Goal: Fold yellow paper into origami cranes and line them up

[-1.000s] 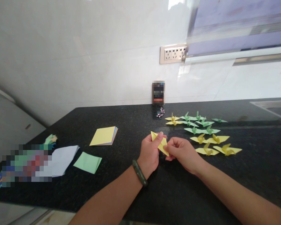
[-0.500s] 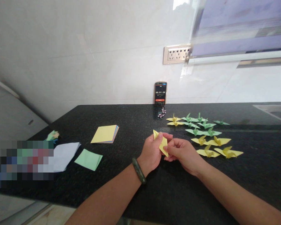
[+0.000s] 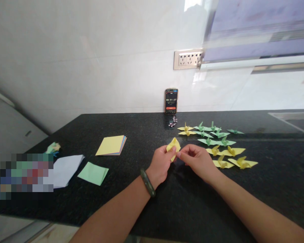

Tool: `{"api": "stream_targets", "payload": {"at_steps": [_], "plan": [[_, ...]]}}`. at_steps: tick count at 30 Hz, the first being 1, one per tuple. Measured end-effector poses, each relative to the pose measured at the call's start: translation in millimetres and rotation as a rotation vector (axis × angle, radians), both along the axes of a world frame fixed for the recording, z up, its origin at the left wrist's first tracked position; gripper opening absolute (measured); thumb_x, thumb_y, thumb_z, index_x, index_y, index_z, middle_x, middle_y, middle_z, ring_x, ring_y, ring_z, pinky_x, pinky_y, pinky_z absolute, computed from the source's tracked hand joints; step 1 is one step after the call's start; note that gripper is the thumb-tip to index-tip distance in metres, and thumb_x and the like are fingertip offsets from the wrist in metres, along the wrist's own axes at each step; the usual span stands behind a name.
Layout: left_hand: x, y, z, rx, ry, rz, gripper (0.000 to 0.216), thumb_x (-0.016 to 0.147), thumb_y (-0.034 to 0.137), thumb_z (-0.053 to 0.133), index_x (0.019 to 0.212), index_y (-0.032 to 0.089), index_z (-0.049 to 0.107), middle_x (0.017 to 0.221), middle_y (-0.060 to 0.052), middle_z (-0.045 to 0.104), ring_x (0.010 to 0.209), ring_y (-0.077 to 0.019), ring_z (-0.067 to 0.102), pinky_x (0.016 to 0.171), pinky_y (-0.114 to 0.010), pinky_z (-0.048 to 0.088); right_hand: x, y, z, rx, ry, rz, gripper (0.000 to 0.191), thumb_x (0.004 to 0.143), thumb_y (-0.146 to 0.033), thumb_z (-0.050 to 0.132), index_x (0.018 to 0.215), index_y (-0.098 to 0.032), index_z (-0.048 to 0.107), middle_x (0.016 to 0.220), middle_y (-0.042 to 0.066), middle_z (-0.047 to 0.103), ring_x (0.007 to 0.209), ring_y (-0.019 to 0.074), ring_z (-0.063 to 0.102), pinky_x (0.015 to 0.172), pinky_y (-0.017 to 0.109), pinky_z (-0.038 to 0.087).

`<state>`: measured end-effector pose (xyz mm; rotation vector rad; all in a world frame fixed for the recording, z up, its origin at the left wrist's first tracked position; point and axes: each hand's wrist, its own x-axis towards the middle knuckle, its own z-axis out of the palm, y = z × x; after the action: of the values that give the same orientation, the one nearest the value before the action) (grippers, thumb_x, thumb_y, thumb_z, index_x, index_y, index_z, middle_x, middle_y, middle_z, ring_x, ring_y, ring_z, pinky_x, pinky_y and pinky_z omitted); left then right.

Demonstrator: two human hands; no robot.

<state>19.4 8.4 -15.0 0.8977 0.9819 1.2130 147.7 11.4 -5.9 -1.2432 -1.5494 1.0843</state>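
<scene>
A small folded yellow paper (image 3: pixel 173 146) is pinched between both my hands just above the black countertop (image 3: pixel 142 135). My left hand (image 3: pixel 161 164), with a dark green bangle on its wrist, grips the paper's lower left side. My right hand (image 3: pixel 196 159) pinches its right edge with thumb and forefinger. Just behind and to the right lie several finished paper cranes, yellow ones (image 3: pixel 229 157) nearer and green ones (image 3: pixel 212 133) farther back.
A stack of coloured square sheets (image 3: pixel 111 145) lies left of my hands, with a folded green sheet (image 3: pixel 93 173) and a white sheet (image 3: pixel 66 167) nearer the left edge. A phone (image 3: pixel 171 101) leans on the wall beside a small beaded item (image 3: pixel 172 121). A sink rim (image 3: pixel 291 118) sits far right.
The yellow paper has been turned and folded smaller, from a long pointed shape to a compact one. Both hands stayed close together, shifting slightly away from me.
</scene>
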Motion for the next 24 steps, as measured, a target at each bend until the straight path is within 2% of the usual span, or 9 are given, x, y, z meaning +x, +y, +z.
{"api": "stream_targets", "payload": {"at_steps": [3, 6, 8, 11, 14, 16, 18, 21, 24], "plan": [[-1.3, -1.7, 5.0, -0.131, 0.127, -0.138, 0.026, 0.074, 0.038, 0.057, 0.08, 0.013, 0.055, 0.063, -0.002, 0.059, 0.049, -0.0095, 0.055, 0.049, -0.022, 0.042, 6.4, 4.9, 4.9, 0.059, 0.026, -0.028, 0.023, 0.068, -0.035, 0.063, 0.076, -0.015, 0.056, 0.062, -0.001, 0.055, 0.054, 0.0099, 0.047, 0.048, 0.022, 0.039], [-1.7, -4.1, 7.4, -0.085, 0.216, -0.244, 0.029, 0.076, 0.043, 0.053, 0.075, 0.013, 0.052, 0.053, 0.0, 0.055, 0.035, -0.0056, 0.043, 0.036, -0.018, 0.031, 10.2, 7.0, 8.2, 0.03, -0.02, 0.046, 0.023, 0.068, -0.035, 0.062, 0.079, -0.015, 0.058, 0.064, 0.0, 0.056, 0.055, 0.0103, 0.048, 0.047, 0.021, 0.039], [-2.2, -4.5, 7.3, -0.017, 0.243, -0.258, 0.029, 0.076, 0.042, 0.053, 0.069, 0.014, 0.05, 0.049, 0.002, 0.051, 0.032, -0.0034, 0.036, 0.033, -0.017, 0.025, 11.3, 7.4, 8.0, -0.013, -0.051, 0.093, 0.022, 0.07, -0.036, 0.06, 0.076, -0.015, 0.059, 0.063, 0.0, 0.056, 0.053, 0.0098, 0.047, 0.045, 0.02, 0.038], [-3.2, -3.7, 6.6, 0.006, 0.265, -0.251, 0.025, 0.076, 0.037, 0.053, 0.066, 0.014, 0.048, 0.047, 0.005, 0.046, 0.032, -0.0025, 0.032, 0.032, -0.016, 0.022, 12.0, 8.4, 5.0, -0.033, -0.05, 0.092, 0.021, 0.071, -0.037, 0.059, 0.07, -0.015, 0.057, 0.058, -0.002, 0.053, 0.047, 0.0082, 0.044, 0.041, 0.019, 0.035], [-3.5, -3.6, 8.0, 0.003, 0.274, -0.203, 0.017, 0.075, 0.03, 0.054, 0.079, 0.014, 0.052, 0.044, 0.007, 0.043, 0.032, -0.0027, 0.031, 0.033, -0.015, 0.02, 12.3, 9.7, 2.1, -0.025, -0.035, 0.047, 0.023, 0.07, -0.036, 0.059, 0.061, -0.016, 0.052, 0.052, -0.004, 0.047, 0.042, 0.0066, 0.04, 0.039, 0.019, 0.034], [-3.1, -4.5, 10.0, 0.022, 0.276, -0.165, 0.03, 0.074, 0.024, 0.054, 0.102, 0.015, 0.05, 0.043, 0.009, 0.043, 0.031, -0.0035, 0.032, 0.033, -0.015, 0.021, 12.1, 10.2, 1.6, -0.018, -0.006, 0.029, 0.025, 0.07, -0.035, 0.06, 0.058, -0.017, 0.048, 0.048, -0.006, 0.042, 0.04, 0.006, 0.038, 0.038, 0.019, 0.033], [-2.4, -5.6, 11.9, 0.047, 0.277, -0.17, 0.042, 0.073, 0.019, 0.053, 0.114, 0.017, 0.044, 0.043, 0.009, 0.046, 0.031, -0.0042, 0.035, 0.033, -0.014, 0.023, 11.6, 10.0, 1.9, -0.017, 0.039, 0.027, 0.025, 0.069, -0.035, 0.061, 0.058, -0.018, 0.046, 0.048, -0.007, 0.04, 0.04, 0.0057, 0.038, 0.038, 0.018, 0.033], [-0.4, -6.7, 13.6, 0.024, 0.276, -0.231, 0.03, 0.073, 0.018, 0.051, 0.103, 0.015, 0.048, 0.048, 0.004, 0.053, 0.033, -0.0057, 0.043, 0.035, -0.015, 0.031, 10.4, 9.4, 3.3, -0.025, 0.107, 0.056, 0.021, 0.068, -0.034, 0.062, 0.065, -0.017, 0.05, 0.053, -0.007, 0.045, 0.041, 0.0057, 0.04, 0.04, 0.019, 0.036], [1.8, -6.5, 13.6, -0.029, 0.259, -0.21, 0.022, 0.073, 0.018, 0.049, 0.095, 0.014, 0.048, 0.055, 0.001, 0.058, 0.04, -0.0081, 0.052, 0.04, -0.017, 0.039, 9.1, 8.9, 4.6, -0.034, 0.142, 0.093, 0.019, 0.069, -0.033, 0.061, 0.075, -0.016, 0.055, 0.059, -0.004, 0.052, 0.046, 0.0065, 0.045, 0.044, 0.02, 0.04]]}}
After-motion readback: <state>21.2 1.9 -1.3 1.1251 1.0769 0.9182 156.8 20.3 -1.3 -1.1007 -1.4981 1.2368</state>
